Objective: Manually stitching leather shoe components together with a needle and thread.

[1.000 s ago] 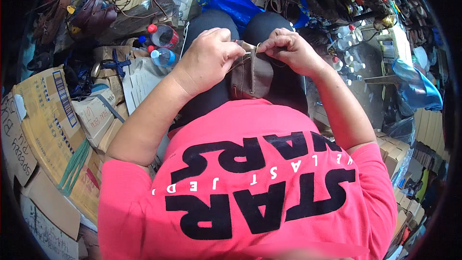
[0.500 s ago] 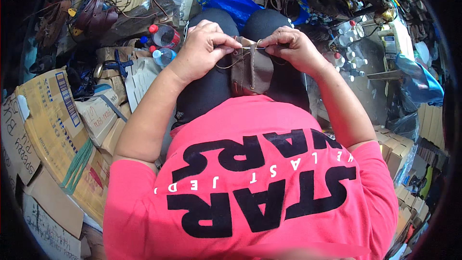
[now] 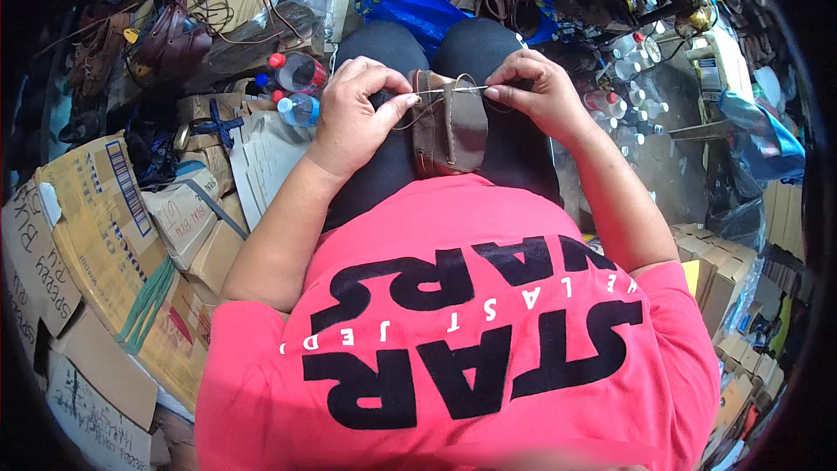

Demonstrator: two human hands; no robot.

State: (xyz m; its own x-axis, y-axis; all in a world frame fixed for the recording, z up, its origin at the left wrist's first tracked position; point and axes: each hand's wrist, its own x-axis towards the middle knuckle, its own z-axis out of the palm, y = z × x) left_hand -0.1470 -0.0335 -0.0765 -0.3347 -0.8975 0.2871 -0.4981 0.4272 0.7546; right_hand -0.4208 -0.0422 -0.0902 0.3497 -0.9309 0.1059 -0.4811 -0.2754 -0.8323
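A grey-brown leather shoe [image 3: 462, 126] with a raised stitched seam rests in my lap, between my dark-trousered thighs. Across its top runs a thin, straight, light-coloured needle [image 3: 471, 88], its right end pinched by my right hand [image 3: 527, 92] between thumb and forefinger. My left hand [image 3: 362, 109] is closed at the other side, thumb and forefinger pinching the brown thread [image 3: 405, 126] near the shoe's left edge. Where needle and thread meet is too fine to make out. A loop of thread stands up above the seam.
A blue bag [image 3: 405, 0] with brown shoes lies beyond my knees. Bottles [image 3: 301, 70] stand at the left, and several more bottles [image 3: 628, 105] at the right. Cardboard boxes [image 3: 109, 227] are stacked on the left; brown leather pieces and cords [image 3: 174, 35] lie at the far left.
My hands have moved slightly apart, my left hand shifting left, so more of the thin line between them shows. The shoe has shifted slightly left.
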